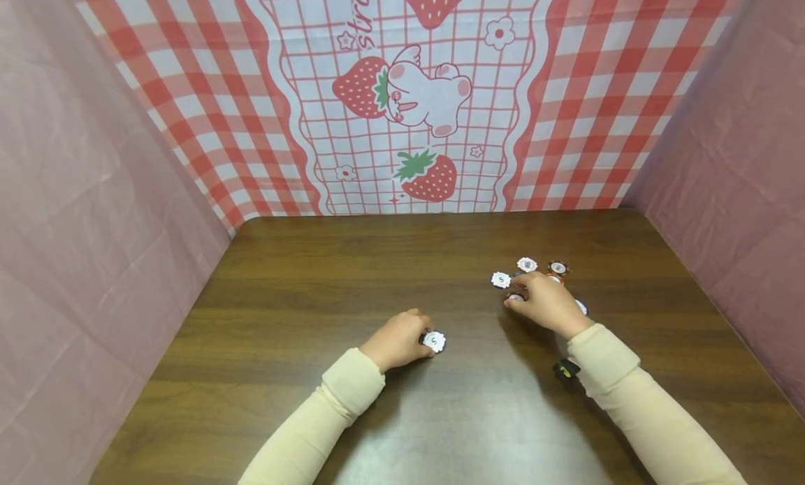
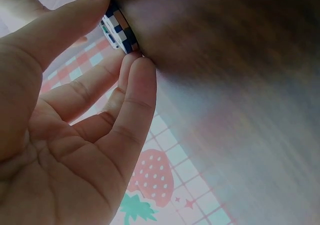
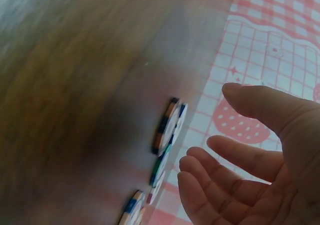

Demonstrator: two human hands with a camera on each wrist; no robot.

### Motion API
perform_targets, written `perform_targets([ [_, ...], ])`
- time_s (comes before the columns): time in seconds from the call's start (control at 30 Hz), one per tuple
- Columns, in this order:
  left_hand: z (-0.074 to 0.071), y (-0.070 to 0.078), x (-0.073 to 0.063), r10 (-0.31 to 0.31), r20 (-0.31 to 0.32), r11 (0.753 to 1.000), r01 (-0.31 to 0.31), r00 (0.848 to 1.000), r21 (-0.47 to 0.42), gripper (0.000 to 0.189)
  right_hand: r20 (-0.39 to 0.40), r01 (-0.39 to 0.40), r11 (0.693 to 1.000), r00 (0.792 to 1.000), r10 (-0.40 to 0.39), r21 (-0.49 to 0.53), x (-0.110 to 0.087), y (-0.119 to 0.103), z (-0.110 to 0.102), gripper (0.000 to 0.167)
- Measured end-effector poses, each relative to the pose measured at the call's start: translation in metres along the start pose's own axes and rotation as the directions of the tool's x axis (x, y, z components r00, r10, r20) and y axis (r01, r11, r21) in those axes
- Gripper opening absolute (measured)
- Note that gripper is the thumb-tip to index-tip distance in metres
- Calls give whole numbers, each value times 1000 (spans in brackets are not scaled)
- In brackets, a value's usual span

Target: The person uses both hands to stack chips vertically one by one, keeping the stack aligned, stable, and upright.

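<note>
My left hand (image 1: 396,342) is low at the table's middle, pinching a short stack of poker chips (image 1: 434,342) between thumb and fingers. The top chip is white; in the left wrist view blue, white and brown edges show on the stack (image 2: 120,31). My right hand (image 1: 548,302) hovers over loose poker chips at the right, thumb and fingers apart with nothing between them in the right wrist view. Near its fingertips lie a white chip (image 1: 500,280) and a dark-edged chip (image 1: 515,298). Part of the group is hidden under that hand.
Beyond the right hand lie a pink-edged chip (image 1: 527,265) and a dark chip (image 1: 558,268); another chip (image 1: 581,307) shows beside the wrist. The wooden table (image 1: 352,261) ends at a strawberry-print cloth (image 1: 402,156), with pink curtains on both sides.
</note>
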State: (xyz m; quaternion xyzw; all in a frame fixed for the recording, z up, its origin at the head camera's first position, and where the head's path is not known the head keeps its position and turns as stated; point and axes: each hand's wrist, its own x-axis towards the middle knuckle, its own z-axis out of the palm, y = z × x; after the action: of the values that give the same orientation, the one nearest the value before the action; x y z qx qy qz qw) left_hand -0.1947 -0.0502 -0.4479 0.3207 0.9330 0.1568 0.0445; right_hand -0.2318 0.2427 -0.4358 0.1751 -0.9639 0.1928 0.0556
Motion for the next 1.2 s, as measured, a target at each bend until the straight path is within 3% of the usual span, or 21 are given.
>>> perform_targets([
  [0.2,0,0,-1,2,-7,1000,-2,1000,-2,31,0,-5,999,1000,6,-48,1,6,2,22],
  [0.4,0,0,0,6,-11,1000,-6,1000,-4,31,25,-24,998,999,26,-66,2,8,5,25],
  [0.6,0,0,0,8,-13,1000,-8,1000,-6,30,57,-59,996,996,63,-64,7,8,5,15],
  [1.2,1,0,-1,-4,-14,1000,4,1000,3,29,74,-54,997,996,58,-62,5,7,3,19],
])
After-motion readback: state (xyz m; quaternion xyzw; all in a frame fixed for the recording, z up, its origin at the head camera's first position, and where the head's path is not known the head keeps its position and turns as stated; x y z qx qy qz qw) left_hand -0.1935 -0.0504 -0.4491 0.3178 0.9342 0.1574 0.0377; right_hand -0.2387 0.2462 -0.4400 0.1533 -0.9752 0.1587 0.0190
